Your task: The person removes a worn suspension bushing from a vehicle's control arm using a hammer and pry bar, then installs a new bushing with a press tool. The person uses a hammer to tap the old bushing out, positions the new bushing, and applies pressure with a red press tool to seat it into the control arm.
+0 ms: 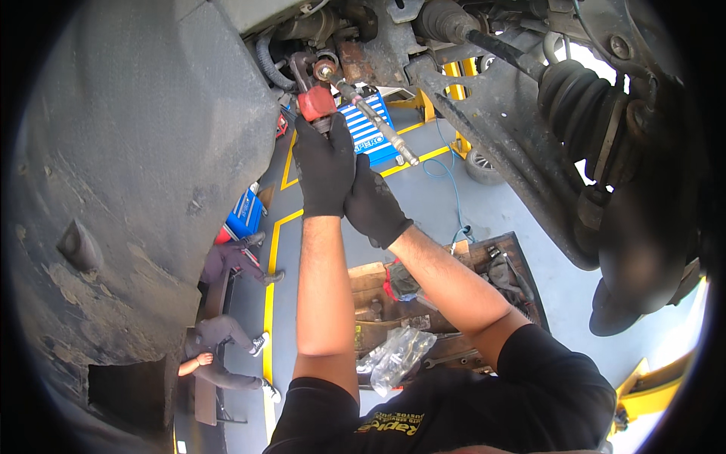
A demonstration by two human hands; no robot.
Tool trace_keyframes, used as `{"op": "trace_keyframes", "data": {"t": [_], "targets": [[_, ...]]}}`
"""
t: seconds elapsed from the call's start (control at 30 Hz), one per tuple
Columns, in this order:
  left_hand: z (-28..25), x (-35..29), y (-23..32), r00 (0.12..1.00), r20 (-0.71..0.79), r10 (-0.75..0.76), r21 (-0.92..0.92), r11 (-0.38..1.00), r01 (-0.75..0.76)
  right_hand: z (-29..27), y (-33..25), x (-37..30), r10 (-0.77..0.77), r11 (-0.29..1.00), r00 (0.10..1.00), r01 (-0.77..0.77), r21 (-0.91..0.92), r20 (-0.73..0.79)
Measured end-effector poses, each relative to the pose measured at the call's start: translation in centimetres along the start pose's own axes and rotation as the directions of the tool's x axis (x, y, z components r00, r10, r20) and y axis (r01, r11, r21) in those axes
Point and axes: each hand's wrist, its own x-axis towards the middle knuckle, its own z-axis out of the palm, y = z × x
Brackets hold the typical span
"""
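Both my arms reach up under a raised vehicle. My gloved left hand (324,168) is closed around a power wrench with a red body (316,102) and a dark metal head. That head sits among the parts under the vehicle, right beside the inner end of a tie rod (376,122). Just below and to the right, my gloved right hand (375,201) is closed at the lower end of the tool, pressed against my left hand; its fingertips are hidden. The tie rod slants down to the right, its threaded outer end hanging free.
A dirty wheel-arch liner (144,174) fills the left. On the right are a control arm (522,170) and a ribbed rubber boot (578,94). Below stand a cluttered workbench (370,284), blue tool cabinets (369,129) and a wheel (484,168). Other people's legs (231,329) show lower left.
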Motion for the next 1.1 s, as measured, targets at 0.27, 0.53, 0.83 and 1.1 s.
{"op": "trace_keyframes", "data": {"t": [0.27, 0.53, 0.83, 1.1], "targets": [[0.1, 0.6, -2.3, 0.998, 0.053, 0.046, -0.138, 0.99, -0.038, -0.7, 0.6, -0.4, 0.077, 0.641, 0.946, -0.29, 0.711, 0.316], [3.7, -0.3, -4.1, 1.0, -0.01, 0.023, -0.38, 0.925, -0.025, -3.4, 3.6, -0.6, 0.23, 0.875, 0.928, -0.328, 0.356, 0.292], [7.7, -0.9, -4.6, 0.995, 0.058, -0.086, -0.628, 0.771, 0.104, -8.1, 9.1, 1.1, -0.116, 0.977, 0.99, 0.128, -0.168, 0.079], [3.1, -0.7, -2.9, 0.914, 0.262, -0.31, -0.526, 0.748, 0.404, -5.9, 9.2, 0.1, -0.079, 0.993, 0.997, 0.078, -0.084, -0.009]]}}
